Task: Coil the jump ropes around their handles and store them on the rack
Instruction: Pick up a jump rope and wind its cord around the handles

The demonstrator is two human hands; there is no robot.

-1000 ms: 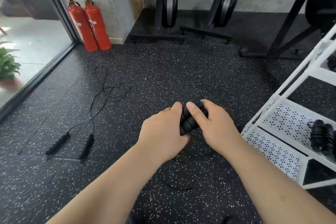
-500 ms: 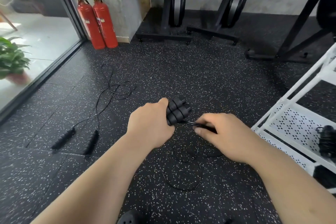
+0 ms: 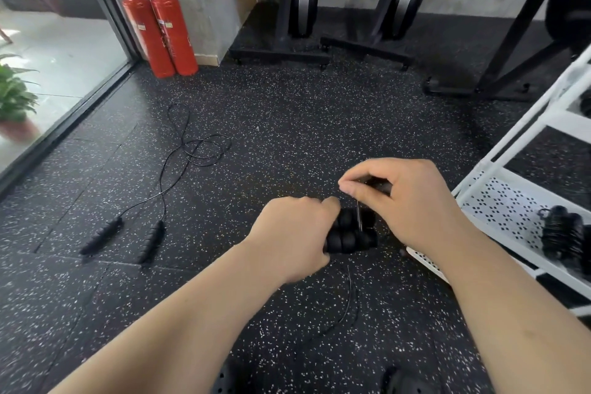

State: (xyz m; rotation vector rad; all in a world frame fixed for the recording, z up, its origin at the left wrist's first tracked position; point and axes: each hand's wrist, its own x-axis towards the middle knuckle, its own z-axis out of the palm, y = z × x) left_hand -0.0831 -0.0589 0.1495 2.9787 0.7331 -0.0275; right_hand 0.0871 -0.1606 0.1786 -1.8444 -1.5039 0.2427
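Your left hand [image 3: 294, 233] was curled tight round one end of the two black handles [image 3: 351, 232], which you held side by side in front of you, above the speckled floor [image 3: 287, 125]. Your right hand [image 3: 406, 198] hung just above and beyond the handles, with thumb and forefinger pinching the thin cord [image 3: 358, 217]; from that pinch the cord ran straight down across the handles. How many turns already sat on them could not be told. Below your hands the slack [image 3: 350, 301] trailed in a loose curve down to the floor. Well off to your left lay the second rope [image 3: 152, 241], uncoiled, its two handles close together at the near end and its cord looping away toward the two red extinguishers [image 3: 160, 29] that stood against the wall. A plant [image 3: 14, 96] showed at the far left, beyond the glass. The white rack [image 3: 499, 201] stood to your right, near your right hand, and on its perforated shelf lay a coiled rope [image 3: 563, 235], wound round its handles. Black equipment stands stood along the far wall.
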